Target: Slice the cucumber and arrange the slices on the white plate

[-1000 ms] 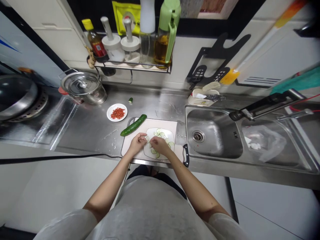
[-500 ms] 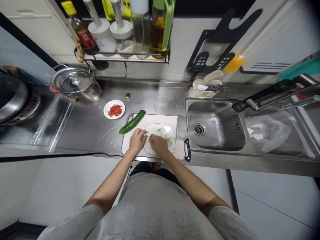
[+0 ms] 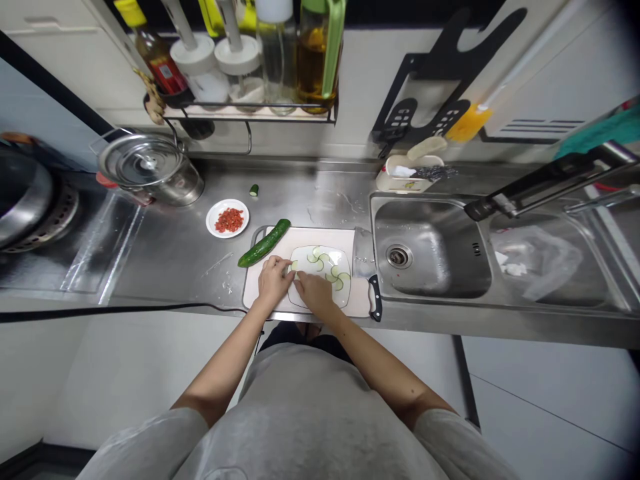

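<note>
A white plate (image 3: 330, 254) with several thin cucumber slices (image 3: 338, 277) sits on a pale cutting board (image 3: 306, 236) at the counter's front edge. My left hand (image 3: 273, 281) rests at the plate's left rim, its fingers pinched on a cucumber slice. My right hand (image 3: 313, 292) lies over the plate's near left part, fingers curled on the slices right beside the left hand. A whole cucumber (image 3: 264, 243) lies across the board's left corner. A black-handled knife (image 3: 374, 297) lies at the board's right edge.
A small dish of red bits (image 3: 228, 219) and a cucumber end (image 3: 255, 191) lie on the steel counter. A lidded pot (image 3: 147, 168) stands at the back left, a rack of bottles (image 3: 250, 73) above. The sink (image 3: 430, 250) is on the right.
The view has tilted down and shifted slightly. Both hands have stayed together at the plate's left side, shifting a little toward its near left rim.
</note>
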Tool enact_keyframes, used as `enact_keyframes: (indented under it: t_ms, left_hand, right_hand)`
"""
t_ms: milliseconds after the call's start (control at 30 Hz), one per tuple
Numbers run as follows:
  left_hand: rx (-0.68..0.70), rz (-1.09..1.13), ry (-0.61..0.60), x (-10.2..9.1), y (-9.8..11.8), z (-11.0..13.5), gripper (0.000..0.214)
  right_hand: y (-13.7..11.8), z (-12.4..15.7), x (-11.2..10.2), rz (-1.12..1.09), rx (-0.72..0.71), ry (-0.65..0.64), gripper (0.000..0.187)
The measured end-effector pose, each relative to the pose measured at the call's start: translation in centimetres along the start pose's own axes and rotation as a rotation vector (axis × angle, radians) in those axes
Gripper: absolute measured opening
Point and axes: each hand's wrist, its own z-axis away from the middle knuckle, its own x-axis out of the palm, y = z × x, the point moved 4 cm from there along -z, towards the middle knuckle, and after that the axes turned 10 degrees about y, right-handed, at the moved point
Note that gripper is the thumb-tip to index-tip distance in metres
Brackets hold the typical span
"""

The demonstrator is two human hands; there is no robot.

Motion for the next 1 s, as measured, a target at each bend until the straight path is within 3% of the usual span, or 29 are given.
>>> enact_keyframes:
  t_ms: [1000]
  left_hand:
    - [-0.009, 0.060, 0.008, 0.42, 0.67, -0.08, 0.025]
  right_hand:
    - [0.24, 0.48, -0.31, 0.068, -0.026, 0.018, 0.037]
